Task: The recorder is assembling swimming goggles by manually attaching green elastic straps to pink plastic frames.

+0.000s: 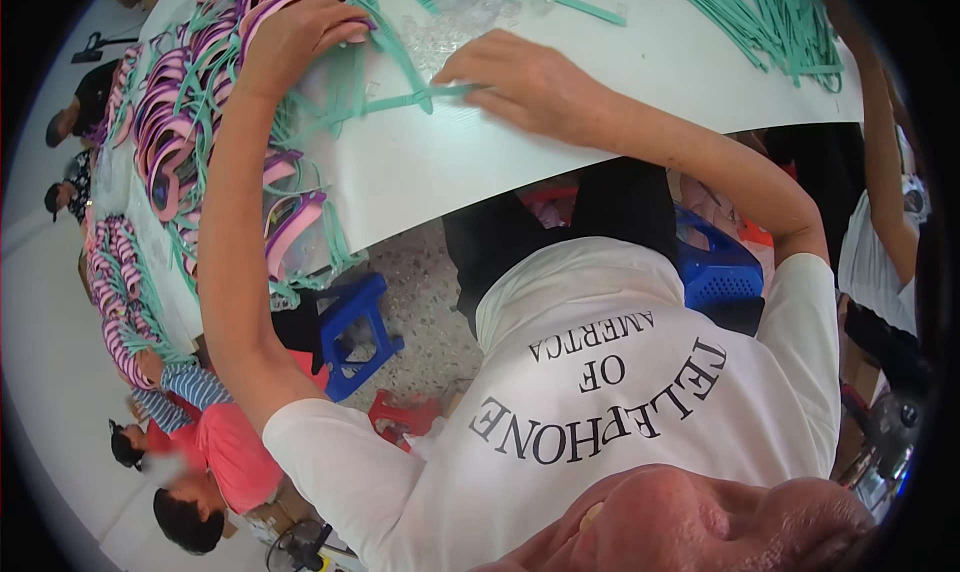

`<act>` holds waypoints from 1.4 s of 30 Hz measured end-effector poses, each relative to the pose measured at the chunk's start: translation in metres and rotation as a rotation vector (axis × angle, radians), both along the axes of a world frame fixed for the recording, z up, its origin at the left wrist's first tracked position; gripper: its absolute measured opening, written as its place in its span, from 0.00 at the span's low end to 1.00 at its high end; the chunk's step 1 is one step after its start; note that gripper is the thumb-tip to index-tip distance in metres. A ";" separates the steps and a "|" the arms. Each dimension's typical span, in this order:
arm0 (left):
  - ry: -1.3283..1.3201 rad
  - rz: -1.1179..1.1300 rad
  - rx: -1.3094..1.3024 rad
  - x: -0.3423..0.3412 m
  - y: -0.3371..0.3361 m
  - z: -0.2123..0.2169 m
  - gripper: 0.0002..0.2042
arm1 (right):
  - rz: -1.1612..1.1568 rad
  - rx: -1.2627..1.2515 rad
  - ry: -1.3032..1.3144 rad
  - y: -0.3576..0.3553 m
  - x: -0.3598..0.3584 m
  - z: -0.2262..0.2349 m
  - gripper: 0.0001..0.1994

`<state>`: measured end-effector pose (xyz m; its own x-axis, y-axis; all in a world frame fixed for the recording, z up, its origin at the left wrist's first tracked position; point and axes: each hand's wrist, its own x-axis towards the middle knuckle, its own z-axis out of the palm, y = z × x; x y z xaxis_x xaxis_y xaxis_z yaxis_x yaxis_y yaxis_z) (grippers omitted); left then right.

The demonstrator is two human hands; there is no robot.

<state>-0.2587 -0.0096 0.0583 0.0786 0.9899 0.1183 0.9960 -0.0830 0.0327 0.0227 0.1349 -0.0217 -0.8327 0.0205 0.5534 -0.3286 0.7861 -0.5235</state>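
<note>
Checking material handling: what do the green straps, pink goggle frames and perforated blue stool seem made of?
Green straps: probably matte rubber or silicone; they bend and curl loosely.
Pink goggle frames: perhaps silicone or plastic; smooth, slight sheen, but the look leaves it open.
Perforated blue stool: likely moulded plastic, semi-gloss; uniform colour, neat holes.

Wide fisheye view, looking steeply down from the head.
Set just above the wearer's face (690,522), very near along the lower edge; angled down the white shirt (610,382) and forward to the left hand (300,44) and right hand (545,87), farther off over the white table (400,177) toward the upper edge. Stretches sideways to people (238,452) near the left rim, small and more distant. Rounded at the sides, fading to black in the corners.
</note>
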 end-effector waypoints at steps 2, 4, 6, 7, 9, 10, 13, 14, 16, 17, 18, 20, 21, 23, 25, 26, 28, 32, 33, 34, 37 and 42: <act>0.137 -0.054 0.060 -0.006 -0.002 -0.010 0.13 | 0.098 0.028 -0.045 -0.004 0.006 0.008 0.11; 0.351 -0.061 0.221 0.008 -0.012 -0.003 0.12 | 0.027 0.032 -0.073 0.013 0.006 0.011 0.10; 0.374 -0.056 0.346 0.030 -0.013 0.004 0.11 | -0.169 -0.112 -0.041 0.050 0.005 0.022 0.08; 0.408 -0.035 0.470 0.042 -0.009 0.009 0.10 | -0.269 -0.098 0.112 0.073 0.005 0.036 0.10; 0.276 -0.027 0.538 0.064 0.002 0.005 0.10 | -0.388 -0.076 0.264 0.121 0.012 0.049 0.14; 0.159 0.008 0.591 0.077 0.005 0.006 0.10 | -0.533 -0.037 0.193 0.147 0.019 0.050 0.12; -0.133 0.139 0.568 0.111 0.002 -0.004 0.10 | -0.677 -0.118 -0.088 0.159 0.017 0.063 0.12; -0.327 0.195 0.560 0.120 0.004 -0.009 0.10 | -0.711 -0.209 -0.301 0.157 0.019 0.068 0.11; -0.401 0.217 0.558 0.136 0.013 -0.013 0.09 | -0.675 -0.147 -0.304 0.167 0.021 0.056 0.11; -0.425 0.193 0.538 0.145 0.028 -0.015 0.09 | -0.667 -0.074 -0.312 0.182 0.033 0.050 0.10; -0.449 0.169 0.518 0.154 0.044 -0.018 0.09 | -0.703 -0.062 -0.310 0.195 0.044 0.044 0.10; -0.442 0.117 0.519 0.164 0.070 -0.029 0.13 | -0.491 0.122 -0.153 0.215 0.041 0.017 0.10; -0.398 0.068 0.564 0.172 0.085 -0.034 0.12 | -0.407 0.533 -0.066 0.226 0.041 0.011 0.11; -0.354 0.027 0.613 0.186 0.116 -0.038 0.12 | -0.427 0.074 -0.184 0.208 0.040 0.018 0.11; -0.213 -0.129 0.737 0.193 0.150 -0.037 0.17 | -0.447 -0.394 -0.296 0.202 0.042 0.018 0.12; -0.163 -0.181 0.779 0.193 0.164 -0.038 0.18 | -0.431 -0.464 -0.273 0.201 0.042 0.015 0.12; -0.176 -0.146 0.687 0.190 0.184 -0.048 0.21 | -0.414 -0.534 -0.252 0.203 0.042 0.009 0.13; -0.292 -0.125 0.773 0.175 0.197 -0.054 0.18 | -0.304 -0.840 -0.152 0.191 0.041 0.021 0.15; -0.334 -0.150 0.766 0.170 0.197 -0.046 0.17 | -0.296 -0.869 -0.153 0.184 0.043 0.034 0.16; -0.382 -0.178 0.752 0.168 0.196 -0.034 0.15 | -0.291 -0.882 -0.160 0.181 0.045 0.041 0.16; -0.561 -0.116 0.839 0.155 0.188 -0.004 0.12 | -0.202 -0.561 0.077 0.171 0.043 0.073 0.17; -1.284 0.151 1.061 0.127 0.157 0.046 0.12 | -0.243 -0.577 0.015 0.144 0.037 0.094 0.14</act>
<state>-0.1316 0.1479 0.1042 -0.6759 0.4235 0.6032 0.3696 -0.5133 0.7746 0.0598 0.2785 0.0723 -0.7588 0.5073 0.4085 -0.1865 0.4317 -0.8825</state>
